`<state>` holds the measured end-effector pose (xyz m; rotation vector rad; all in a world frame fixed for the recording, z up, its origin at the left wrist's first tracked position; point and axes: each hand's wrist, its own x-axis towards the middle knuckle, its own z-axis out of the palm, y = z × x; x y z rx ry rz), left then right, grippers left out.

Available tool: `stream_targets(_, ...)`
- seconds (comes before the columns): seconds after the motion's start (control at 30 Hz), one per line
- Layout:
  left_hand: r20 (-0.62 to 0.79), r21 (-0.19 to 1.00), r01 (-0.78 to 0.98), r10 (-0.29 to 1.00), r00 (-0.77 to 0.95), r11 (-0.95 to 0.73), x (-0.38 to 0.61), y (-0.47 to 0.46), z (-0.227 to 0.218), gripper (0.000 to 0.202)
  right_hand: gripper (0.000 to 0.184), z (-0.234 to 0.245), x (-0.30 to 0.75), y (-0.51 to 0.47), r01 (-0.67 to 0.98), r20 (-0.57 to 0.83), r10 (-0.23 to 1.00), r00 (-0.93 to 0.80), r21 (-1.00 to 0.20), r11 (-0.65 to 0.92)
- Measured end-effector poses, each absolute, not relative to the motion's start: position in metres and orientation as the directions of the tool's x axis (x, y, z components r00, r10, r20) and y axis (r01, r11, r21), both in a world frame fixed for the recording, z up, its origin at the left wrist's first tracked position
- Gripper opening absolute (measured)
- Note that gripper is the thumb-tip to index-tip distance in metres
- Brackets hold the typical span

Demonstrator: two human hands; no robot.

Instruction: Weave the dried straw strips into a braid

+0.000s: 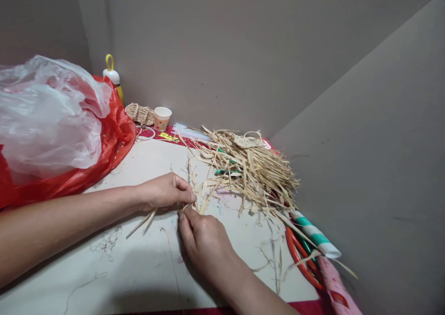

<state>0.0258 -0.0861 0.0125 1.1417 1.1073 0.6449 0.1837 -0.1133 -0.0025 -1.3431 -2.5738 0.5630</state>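
Observation:
My left hand [168, 190] is closed on a small bundle of dry straw [149, 221], whose cut ends stick out below the palm. Close against it, my right hand [205, 236] pinches a thin strand at the bundle, thumb and finger together. The fingertips of both hands nearly meet, and they hide part of what lies between them. Just beyond the fingers, loose straw leaves fan out toward a large heap of dried straw [260, 171] on the right of the white board [139, 278].
A red plastic bag [116, 143] with a clear bag [48, 120] fills the left. Along the back stand a bottle [111, 76], a rope bundle [140, 114] and a paper cup [162, 119]. Red-handled scissors [301, 259] and a striped roll [316, 235] lie at right.

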Motion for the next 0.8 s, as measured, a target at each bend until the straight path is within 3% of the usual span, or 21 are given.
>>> stream_targets(0.1, -0.346, 0.935, 0.069, 0.853, 0.391, 0.348, 0.025, -0.085, 0.011, 0.025, 0.030, 0.006, 0.188, -0.115, 0.715, -0.027, 0.782, -0.623, -0.424, 0.556)
stream_targets(0.23, -0.333, 0.926, -0.021, 0.842, 0.425, 0.377, 0.024, -0.083, 0.008, 0.032, 0.043, 0.028, 0.202, -0.109, 0.620, -0.103, 0.691, -0.715, -0.551, 0.559)
stream_targets(0.3, -0.317, 0.930, -0.038, 0.850, 0.420, 0.366, 0.024, -0.083, 0.007, 0.032, 0.047, 0.036, 0.210, -0.103, 0.638, -0.096, 0.724, -0.683, -0.561, 0.527)
stream_targets(0.47, -0.274, 0.947, -0.041, 0.868, 0.414, 0.319, 0.023, -0.082, 0.005, 0.025, 0.037, 0.033, 0.214, -0.084, 0.740, 0.100, 0.874, -0.476, -0.491, 0.459)
stream_targets(0.67, -0.276, 0.949, -0.028, 0.870, 0.408, 0.314, 0.024, -0.082, 0.003, 0.022, 0.028, 0.017, 0.202, -0.083, 0.741, 0.065, 0.853, -0.518, -0.465, 0.485)
stream_targets(0.8, -0.267, 0.963, 0.088, 0.886, 0.379, 0.253, 0.025, -0.083, 0.002, 0.027, 0.029, 0.015, 0.201, -0.088, 0.773, 0.050, 0.831, -0.554, -0.339, 0.536)
